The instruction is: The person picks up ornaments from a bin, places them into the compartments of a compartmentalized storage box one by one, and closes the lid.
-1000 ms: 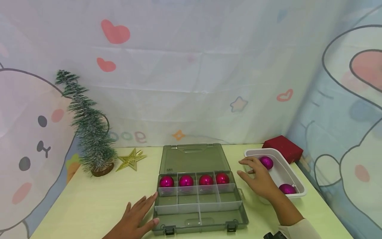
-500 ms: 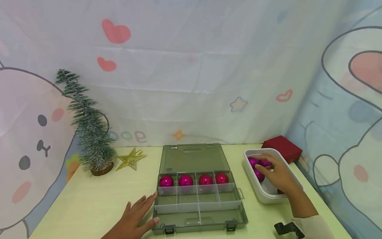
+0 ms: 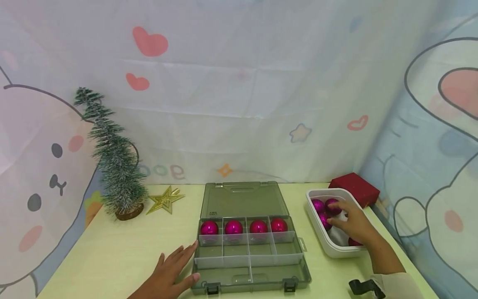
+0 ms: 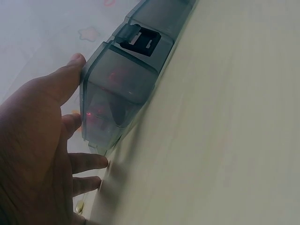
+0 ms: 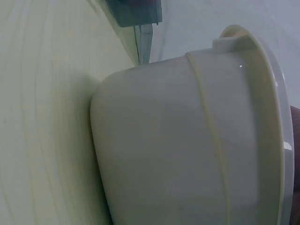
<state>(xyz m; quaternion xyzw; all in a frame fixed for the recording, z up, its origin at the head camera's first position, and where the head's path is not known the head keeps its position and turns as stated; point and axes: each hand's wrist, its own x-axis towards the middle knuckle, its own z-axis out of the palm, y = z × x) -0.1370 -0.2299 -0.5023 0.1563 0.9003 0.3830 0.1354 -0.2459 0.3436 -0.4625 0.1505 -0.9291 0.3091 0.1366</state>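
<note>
A grey-green see-through divided box lies with its lid raised at the back. Four compartments along its rear row each hold one shiny magenta or red ball ornament. My left hand rests at the box's left side, fingers spread and thumb on the front left corner; the left wrist view has this hand against the box end. In a white tub, my right hand reaches among several glittery purple balls. Its fingertips are at the rear ball, with thumb and fingers apart.
A small frosted Christmas tree stands at the back left beside a gold star. Behind the tub sits a dark red box. A printed cloth hangs along the table's back edge.
My right hand has moved from the tub's left rim into the tub, then drawn back slightly rightward. The tub has shifted a little. My left hand stays at the box.
</note>
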